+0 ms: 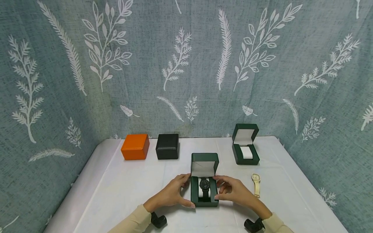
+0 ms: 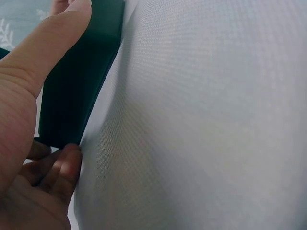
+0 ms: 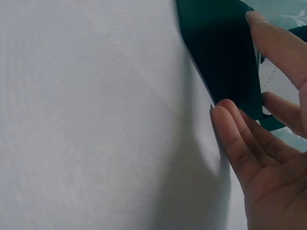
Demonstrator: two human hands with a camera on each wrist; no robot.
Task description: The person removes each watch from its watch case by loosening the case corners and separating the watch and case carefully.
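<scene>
A dark green watch box (image 1: 204, 204) stands with its lid up on the white table, and a black watch (image 1: 204, 185) sits on the white cushion inside it. My left hand (image 1: 174, 191) holds the box's left side, thumb at the front corner and fingers toward the back. On the opposite side my right hand (image 1: 233, 191) holds it, the thumb on the front part of the right rim and fingers along the right side. The wrist views show the green side wall (image 2: 76, 81) between the left thumb and fingers, and the other wall (image 3: 223, 57) beside the right fingers.
A gold watch (image 1: 256, 185) lies right of my right hand. Behind it stands a second green watch box (image 1: 237, 155), lid up, with a white cushion. An orange box (image 1: 134, 147) and a black box (image 1: 167, 147), both closed, stand at the back left. Patterned curtain surrounds the table.
</scene>
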